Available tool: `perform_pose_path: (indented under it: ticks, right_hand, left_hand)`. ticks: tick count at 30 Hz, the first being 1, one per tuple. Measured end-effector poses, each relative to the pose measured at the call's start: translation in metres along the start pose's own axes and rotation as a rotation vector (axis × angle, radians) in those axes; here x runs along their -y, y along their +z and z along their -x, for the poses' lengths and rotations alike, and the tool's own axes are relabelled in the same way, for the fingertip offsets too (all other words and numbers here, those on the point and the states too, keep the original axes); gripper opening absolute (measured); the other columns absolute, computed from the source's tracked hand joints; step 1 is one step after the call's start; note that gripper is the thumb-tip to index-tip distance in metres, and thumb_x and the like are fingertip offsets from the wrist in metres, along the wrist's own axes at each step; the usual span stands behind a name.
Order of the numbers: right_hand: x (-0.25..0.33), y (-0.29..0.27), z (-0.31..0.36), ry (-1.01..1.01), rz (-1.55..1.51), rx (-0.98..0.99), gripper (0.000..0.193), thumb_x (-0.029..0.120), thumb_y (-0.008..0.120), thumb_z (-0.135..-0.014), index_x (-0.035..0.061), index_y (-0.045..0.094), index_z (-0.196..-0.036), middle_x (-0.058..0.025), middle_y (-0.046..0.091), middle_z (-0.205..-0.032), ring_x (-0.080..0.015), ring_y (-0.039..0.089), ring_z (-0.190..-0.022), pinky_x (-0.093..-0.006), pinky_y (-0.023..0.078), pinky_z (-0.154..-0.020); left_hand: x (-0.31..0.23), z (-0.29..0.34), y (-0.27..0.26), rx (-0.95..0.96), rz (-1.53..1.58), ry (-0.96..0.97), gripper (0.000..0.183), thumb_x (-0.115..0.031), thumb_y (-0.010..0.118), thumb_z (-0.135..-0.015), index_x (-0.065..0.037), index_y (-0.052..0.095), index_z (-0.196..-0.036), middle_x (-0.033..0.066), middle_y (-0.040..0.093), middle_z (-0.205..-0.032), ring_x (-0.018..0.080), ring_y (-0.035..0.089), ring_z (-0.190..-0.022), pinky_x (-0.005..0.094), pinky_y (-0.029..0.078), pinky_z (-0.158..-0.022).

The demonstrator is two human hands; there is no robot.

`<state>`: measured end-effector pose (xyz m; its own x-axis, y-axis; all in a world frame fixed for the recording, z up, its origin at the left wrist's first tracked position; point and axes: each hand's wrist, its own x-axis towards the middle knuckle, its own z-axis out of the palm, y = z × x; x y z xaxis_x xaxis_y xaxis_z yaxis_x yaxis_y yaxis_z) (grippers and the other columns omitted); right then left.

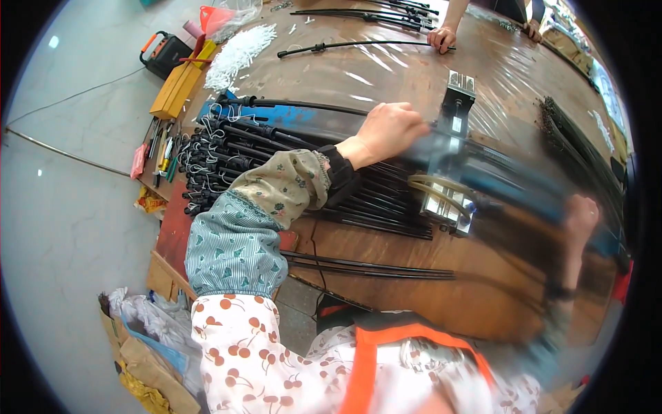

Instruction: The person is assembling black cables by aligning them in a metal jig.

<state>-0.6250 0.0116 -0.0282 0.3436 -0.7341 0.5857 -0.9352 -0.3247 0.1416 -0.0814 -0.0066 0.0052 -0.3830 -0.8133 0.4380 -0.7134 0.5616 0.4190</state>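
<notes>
My left hand [392, 132] is closed around a long black rod [303, 105], whose thicker fitted end lies to the left over a pile. Below that hand are many black rods [386, 207] in a bundle, their left ends [207, 165] carrying fittings and looped white cords. My right hand [583, 215] is off to the right, curled like a fist and blurred by motion; whatever it grips is hidden. Between the hands stands a metal clamp-like fixture [455, 125], with a yellowish ring-shaped band [441, 193] at its near end. Dark and blue streaks smear the space beside it.
Across the table, another person's hand [441, 39] touches a single black rod [358, 44]. White small pieces [241, 55] are heaped at the far left, near a yellow box [181, 90]. More thin dark rods [576, 141] lie at right. Two or three rods [372, 268] lie near me.
</notes>
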Motion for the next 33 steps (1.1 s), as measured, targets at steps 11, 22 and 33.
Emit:
perform_pose_path:
  ticks: [11,22,33]
  right_hand:
    - [0.120,-0.064,-0.002,-0.178,-0.084,-0.024,0.033,0.004,0.064,-0.089,0.0036,0.067,-0.122,-0.0103,0.068,-0.124,-0.0311,0.051,-0.131,-0.0447,0.030,-0.114]
    - [0.175,-0.054,0.007,-0.032,-0.406,0.043,0.034,0.007,0.070,-0.084,0.0059,0.068,-0.117,-0.0108,0.071,-0.104,-0.0286,0.061,-0.106,-0.0463,0.040,-0.097]
    - [0.192,-0.008,-0.018,-0.001,-0.979,0.173,0.021,0.004,0.066,-0.087,-0.0011,0.064,-0.108,-0.0165,0.061,-0.086,-0.0340,0.060,-0.076,-0.0402,0.048,-0.068]
  left_hand:
    - [-0.009,-0.008,0.012,0.113,-0.200,0.131,0.018,-0.024,0.064,-0.091,-0.007,0.063,-0.084,0.0116,0.067,-0.082,0.0340,0.066,-0.080,0.0436,0.052,-0.069]
    - [-0.014,-0.009,0.010,0.183,-0.284,-0.022,0.018,-0.024,0.058,-0.095,-0.009,0.058,-0.086,0.0128,0.068,-0.079,0.0356,0.066,-0.079,0.0466,0.048,-0.068]
    - [0.001,-0.007,0.027,0.007,-0.389,0.207,0.011,-0.017,0.061,-0.093,-0.010,0.057,-0.086,0.0090,0.064,-0.075,0.0307,0.065,-0.075,0.0438,0.047,-0.065]
